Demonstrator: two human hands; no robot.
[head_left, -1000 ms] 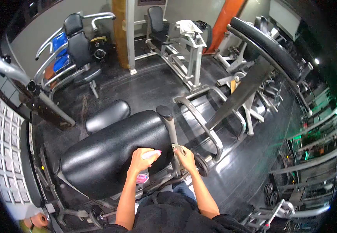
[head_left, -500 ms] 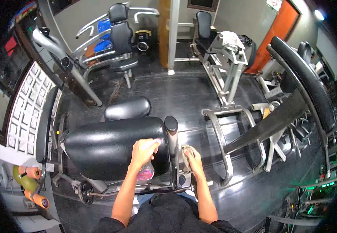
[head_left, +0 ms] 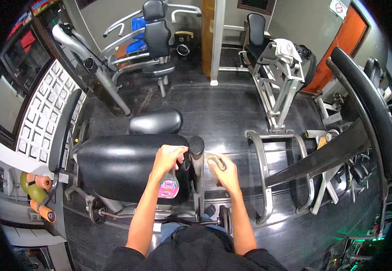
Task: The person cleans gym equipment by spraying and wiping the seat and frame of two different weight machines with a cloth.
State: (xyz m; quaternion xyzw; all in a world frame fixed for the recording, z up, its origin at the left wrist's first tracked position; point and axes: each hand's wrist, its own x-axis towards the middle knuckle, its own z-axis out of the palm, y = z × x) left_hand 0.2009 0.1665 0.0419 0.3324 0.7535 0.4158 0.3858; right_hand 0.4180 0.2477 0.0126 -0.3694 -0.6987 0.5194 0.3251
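My left hand [head_left: 165,161] is closed around the neck of a spray bottle [head_left: 169,187], a clear one with a pink label. It hovers over the right end of a black padded bench [head_left: 119,169]. My right hand [head_left: 226,173] has its fingers curled around a greyish-beige cloth [head_left: 212,158], mostly hidden in the grip. Between the two hands rises a metal post with a black cap [head_left: 197,145]; the right hand is just right of it. A smaller black pad [head_left: 156,122] lies beyond the bench.
A bent bar [head_left: 184,221] with weight plates lies across in front of me. Tubular metal frames [head_left: 263,180] and a long black padded machine [head_left: 367,99] stand to the right. Seated machines [head_left: 158,40] line the back. Foam rollers [head_left: 42,207] are at the left.
The view has shifted, so the room appears farther right. My right hand has risen toward the capped post, bunching the cloth. My left hand and the bottle have moved slightly up.
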